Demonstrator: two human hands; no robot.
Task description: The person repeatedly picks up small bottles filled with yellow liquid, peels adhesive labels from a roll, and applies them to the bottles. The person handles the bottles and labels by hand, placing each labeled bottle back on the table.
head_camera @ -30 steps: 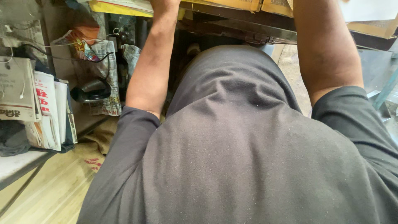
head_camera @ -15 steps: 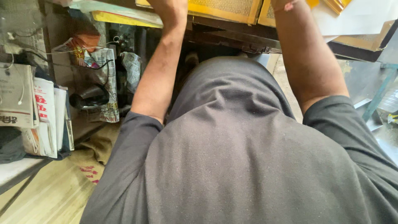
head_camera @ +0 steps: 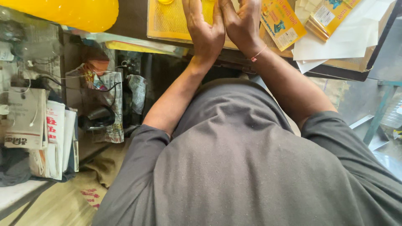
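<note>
My left hand (head_camera: pixel 205 31) and my right hand (head_camera: pixel 243 25) are side by side over a yellow mesh-patterned mat (head_camera: pixel 167 21) on a dark table, close enough to touch at the thumbs. The fingertips run off the top edge of the view, so what they touch or hold is hidden. A small yellow round object (head_camera: pixel 165 1) shows at the top edge, left of my left hand. A red thread circles my right wrist (head_camera: pixel 257 53). My grey shirt (head_camera: pixel 251 167) fills the lower part of the view.
A large yellow rounded object (head_camera: pixel 63 12) lies at the top left. Orange printed packets (head_camera: pixel 282 21) and white papers (head_camera: pixel 347 37) lie right of my hands. Stacked papers (head_camera: pixel 46 138), cables and a newspaper-wrapped bundle (head_camera: pixel 104 104) crowd a shelf at left.
The view has tilted upward, so the tabletop and both hands are now visible. My hands have come together over the yellow mat.
</note>
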